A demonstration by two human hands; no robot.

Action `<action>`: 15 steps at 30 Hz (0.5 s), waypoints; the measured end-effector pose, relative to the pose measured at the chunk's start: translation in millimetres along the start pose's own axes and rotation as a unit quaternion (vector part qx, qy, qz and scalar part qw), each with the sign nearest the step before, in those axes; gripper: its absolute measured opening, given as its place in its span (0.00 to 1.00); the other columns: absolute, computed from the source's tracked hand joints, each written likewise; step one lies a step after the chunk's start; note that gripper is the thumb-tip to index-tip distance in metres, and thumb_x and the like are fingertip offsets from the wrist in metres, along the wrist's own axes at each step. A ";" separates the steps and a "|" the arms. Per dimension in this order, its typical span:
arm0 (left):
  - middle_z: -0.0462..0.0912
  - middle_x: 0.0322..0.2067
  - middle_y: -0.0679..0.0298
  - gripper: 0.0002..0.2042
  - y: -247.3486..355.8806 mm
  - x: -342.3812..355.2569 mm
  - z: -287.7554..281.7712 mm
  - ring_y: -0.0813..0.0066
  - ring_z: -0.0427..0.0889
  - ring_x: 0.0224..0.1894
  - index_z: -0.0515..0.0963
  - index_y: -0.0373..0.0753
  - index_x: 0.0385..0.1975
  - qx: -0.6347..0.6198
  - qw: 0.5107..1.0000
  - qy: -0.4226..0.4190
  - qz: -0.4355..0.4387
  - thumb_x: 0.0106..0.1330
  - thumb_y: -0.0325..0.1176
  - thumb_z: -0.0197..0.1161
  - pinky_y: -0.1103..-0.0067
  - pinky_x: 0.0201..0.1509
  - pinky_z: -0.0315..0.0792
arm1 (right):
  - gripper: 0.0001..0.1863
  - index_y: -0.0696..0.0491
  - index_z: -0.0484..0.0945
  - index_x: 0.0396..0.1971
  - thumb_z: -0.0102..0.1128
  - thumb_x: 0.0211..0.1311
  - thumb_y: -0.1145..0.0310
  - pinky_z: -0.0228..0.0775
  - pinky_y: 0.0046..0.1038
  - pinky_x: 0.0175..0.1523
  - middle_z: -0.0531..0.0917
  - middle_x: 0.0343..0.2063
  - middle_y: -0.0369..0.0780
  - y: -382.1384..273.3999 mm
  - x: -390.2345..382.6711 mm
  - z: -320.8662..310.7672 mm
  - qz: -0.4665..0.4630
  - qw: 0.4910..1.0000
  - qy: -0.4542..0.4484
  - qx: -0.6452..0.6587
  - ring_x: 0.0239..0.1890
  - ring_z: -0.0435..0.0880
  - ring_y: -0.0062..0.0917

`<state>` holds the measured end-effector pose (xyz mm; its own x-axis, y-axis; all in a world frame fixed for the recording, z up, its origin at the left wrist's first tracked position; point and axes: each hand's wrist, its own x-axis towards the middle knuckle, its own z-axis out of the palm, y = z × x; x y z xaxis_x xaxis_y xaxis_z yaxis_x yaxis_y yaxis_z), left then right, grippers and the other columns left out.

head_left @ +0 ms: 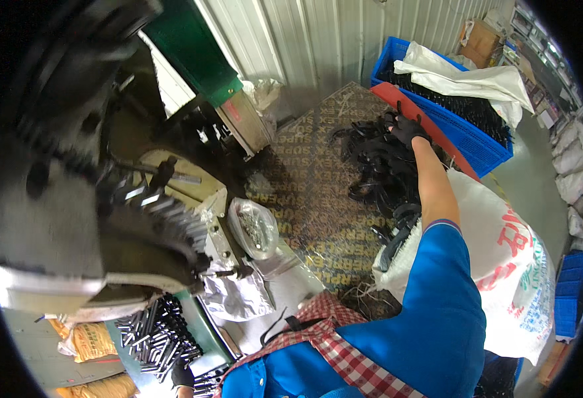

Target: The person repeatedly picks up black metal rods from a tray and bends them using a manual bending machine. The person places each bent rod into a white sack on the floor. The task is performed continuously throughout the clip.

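My right hand (407,127), in a black glove with some bare fingertips, reaches to the far end of a heap of black curved parts (379,162). Its fingers are curled, and a thin black piece sticks up beside them. Glove and parts are both dark, so the exact grip is hard to see. My left hand (183,375), also black-gloved, is low at the left, against a pile of short shiny black rods (155,335) on a green-edged tray. Its fingers blend into the rods.
A large machine (59,219) fills the left side. Beside it stands a clear bag of small metal pieces (255,229). A white woven sack (477,259) lies under my right arm. Beyond a red board (431,129) is a blue crate (464,126) of black parts.
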<state>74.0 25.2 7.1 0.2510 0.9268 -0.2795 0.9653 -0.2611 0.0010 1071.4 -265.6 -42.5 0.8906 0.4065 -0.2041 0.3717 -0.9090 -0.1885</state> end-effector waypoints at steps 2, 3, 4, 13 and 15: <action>0.81 0.40 0.50 0.15 -17.9 -30.4 -5.1 0.52 0.78 0.45 0.78 0.36 0.43 -0.008 1.000 0.013 0.005 0.54 0.27 0.55 0.66 0.50 0.71 | 0.47 0.39 0.56 0.67 0.43 0.49 0.26 0.40 0.48 0.71 0.50 0.69 0.41 -58.5 -19.3 -3.9 -0.010 0.998 -0.028 -0.063 0.69 0.54 0.41; 0.80 0.41 0.49 0.16 -9.1 -31.4 -13.3 0.51 0.77 0.45 0.77 0.36 0.44 0.017 1.000 0.005 0.023 0.55 0.30 0.55 0.66 0.51 0.70 | 0.49 0.38 0.54 0.68 0.41 0.49 0.24 0.37 0.47 0.72 0.46 0.71 0.41 -67.5 -34.5 -16.1 0.001 0.995 -0.034 -0.099 0.71 0.49 0.41; 0.80 0.41 0.49 0.16 -0.1 -27.8 -22.6 0.50 0.77 0.46 0.78 0.36 0.44 0.037 0.999 -0.022 -0.001 0.57 0.33 0.54 0.65 0.51 0.69 | 0.50 0.37 0.52 0.68 0.41 0.48 0.23 0.38 0.47 0.72 0.45 0.71 0.41 -63.3 -27.2 -8.0 0.020 0.996 -0.041 -0.075 0.71 0.47 0.40; 0.81 0.42 0.48 0.14 -18.6 0.1 -6.4 0.51 0.79 0.46 0.78 0.34 0.45 -0.034 0.994 0.085 0.062 0.58 0.27 0.58 0.68 0.53 0.71 | 0.58 0.44 0.44 0.70 0.42 0.44 0.20 0.45 0.42 0.71 0.48 0.69 0.47 -66.1 -87.1 32.9 -0.066 0.975 -0.201 0.062 0.71 0.48 0.41; 0.81 0.44 0.49 0.17 -31.4 15.8 -1.6 0.52 0.79 0.48 0.76 0.34 0.48 -0.064 0.984 0.095 0.135 0.58 0.24 0.57 0.69 0.54 0.70 | 0.59 0.48 0.44 0.70 0.43 0.44 0.21 0.47 0.39 0.71 0.51 0.69 0.49 -62.5 -95.3 65.5 -0.103 0.973 -0.205 0.036 0.70 0.51 0.43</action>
<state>47.8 48.5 4.2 0.4961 0.8656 -0.0687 0.8603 -0.4792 0.1741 946.1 -241.6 -74.1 0.6142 0.5946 -0.5189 0.4979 -0.8021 -0.3297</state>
